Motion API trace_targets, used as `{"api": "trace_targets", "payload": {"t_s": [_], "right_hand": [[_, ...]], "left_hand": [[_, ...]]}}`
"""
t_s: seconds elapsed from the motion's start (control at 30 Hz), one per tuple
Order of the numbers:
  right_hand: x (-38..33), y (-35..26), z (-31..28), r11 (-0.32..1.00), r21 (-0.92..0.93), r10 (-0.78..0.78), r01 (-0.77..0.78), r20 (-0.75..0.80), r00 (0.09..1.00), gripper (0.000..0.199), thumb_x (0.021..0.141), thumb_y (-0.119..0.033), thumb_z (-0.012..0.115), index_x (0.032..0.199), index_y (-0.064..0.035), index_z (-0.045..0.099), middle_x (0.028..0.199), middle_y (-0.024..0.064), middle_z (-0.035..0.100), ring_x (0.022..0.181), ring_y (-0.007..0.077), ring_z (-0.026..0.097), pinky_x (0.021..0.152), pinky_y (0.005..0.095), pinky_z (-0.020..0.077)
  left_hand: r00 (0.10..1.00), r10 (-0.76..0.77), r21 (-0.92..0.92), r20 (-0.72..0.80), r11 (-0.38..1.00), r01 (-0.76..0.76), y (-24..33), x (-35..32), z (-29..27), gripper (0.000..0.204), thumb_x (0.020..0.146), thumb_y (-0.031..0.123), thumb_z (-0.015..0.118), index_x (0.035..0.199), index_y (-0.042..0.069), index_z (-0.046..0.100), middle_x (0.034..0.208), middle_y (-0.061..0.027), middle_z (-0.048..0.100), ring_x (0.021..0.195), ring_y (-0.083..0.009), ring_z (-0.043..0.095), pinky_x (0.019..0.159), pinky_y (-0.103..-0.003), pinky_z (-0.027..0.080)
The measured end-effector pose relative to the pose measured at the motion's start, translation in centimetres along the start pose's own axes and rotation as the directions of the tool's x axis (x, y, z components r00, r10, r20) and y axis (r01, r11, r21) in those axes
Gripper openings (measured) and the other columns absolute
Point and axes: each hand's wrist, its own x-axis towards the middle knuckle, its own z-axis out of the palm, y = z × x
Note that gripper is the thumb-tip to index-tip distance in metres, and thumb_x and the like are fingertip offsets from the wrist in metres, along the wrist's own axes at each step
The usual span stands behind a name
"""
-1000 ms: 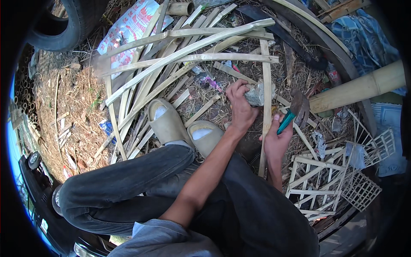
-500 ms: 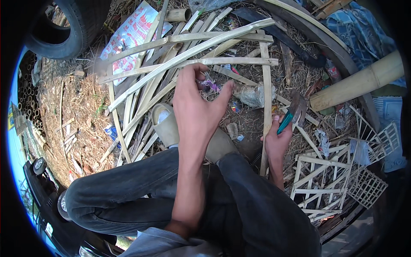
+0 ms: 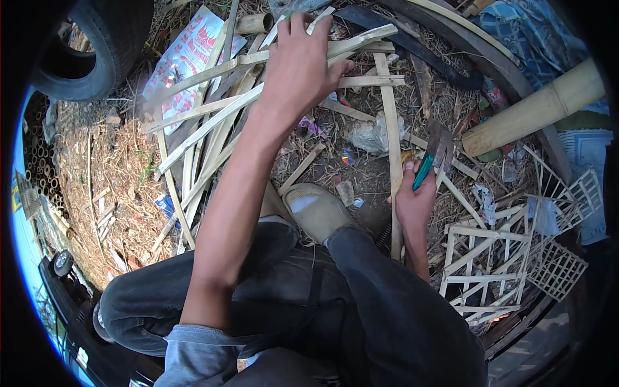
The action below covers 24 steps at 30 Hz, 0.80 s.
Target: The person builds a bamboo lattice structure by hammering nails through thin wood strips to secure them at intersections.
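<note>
Far to the left of the lumpy grey-white block [image 3: 367, 134], there's a black rubber tyre [image 3: 122, 51], and nearer the block, a white sheet with red print [image 3: 187, 48] lies partly under the wood. Across it, up and left of the block, sprawls a loose pile of pale split-bamboo strips [image 3: 209, 127], crossing at all angles. And here's the left hand [image 3: 300, 61], above and left of the block, right over that pile! Fingers bent, thumb out to the side; whether it's closed on any strip, I cannot tell.

Below and left of the block sits a grey-green slip-on sandal [image 3: 325, 216]. Just right of the block runs one long, flat, pale bamboo strip [image 3: 391, 129], lengthwise toward the person. Below and right of the block, the right hand [image 3: 412, 200] is wrapped firmly round a teal-handled tool with a dark metal head [image 3: 423, 171], one fingertip peeping out past the long strip's left edge. Out to the block's right lies a thick yellowish bamboo pole [image 3: 535, 106]; lower right, a pale open lattice of thin slats [image 3: 483, 232].
</note>
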Motion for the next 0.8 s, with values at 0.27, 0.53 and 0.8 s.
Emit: {"api": "trace_targets", "payload": {"t_s": [0.27, 0.53, 0.8], "right_hand": [[0.1, 0.2, -0.1, 1.000, 0.023, 0.001, -0.001, 0.002, 1.000, 0.018, 0.106, -0.018, 0.054, 0.107, -0.0005, 0.052, 0.081, 0.0063, 0.057, 0.051, 0.0129, 0.060, 0.041, 0.0294, 0.0536], [0.4, 0.4, -0.3, 0.999, 0.034, -0.020, 0.019, 0.033, 0.999, 0.017, 0.106, -0.017, 0.055, 0.106, -0.0010, 0.051, 0.081, 0.0073, 0.057, 0.053, 0.0137, 0.061, 0.042, 0.0302, 0.0542], [0.3, 0.1, -0.3, 0.999, 0.033, -0.019, 0.018, 0.034, 0.999, 0.016, 0.106, -0.016, 0.054, 0.107, -0.0012, 0.050, 0.083, 0.0063, 0.057, 0.056, 0.0128, 0.061, 0.042, 0.0302, 0.0547]], "left_hand": [[0.905, 0.082, -0.231, 0.418, 0.973, 0.018, 2.7, -3.9, -0.7, 0.024, 0.088, 0.001, 0.069, 0.111, -0.004, 0.071, 0.109, -0.0190, 0.068, 0.095, -0.0402, 0.068, 0.086, -0.047, 0.054], [0.920, 0.058, -0.146, 0.388, 0.989, -0.001, 4.0, -8.6, 0.4, 0.055, 0.082, -0.007, 0.058, 0.133, 0.010, 0.066, 0.109, -0.0154, 0.067, 0.104, -0.0352, 0.065, 0.089, -0.045, 0.055], [0.953, 0.056, -0.164, 0.297, 0.987, -0.007, 3.3, -9.0, 0.8, 0.055, 0.084, -0.002, 0.061, 0.136, 0.015, 0.066, 0.102, -0.0137, 0.063, 0.097, -0.0337, 0.064, 0.085, -0.044, 0.052]]}}
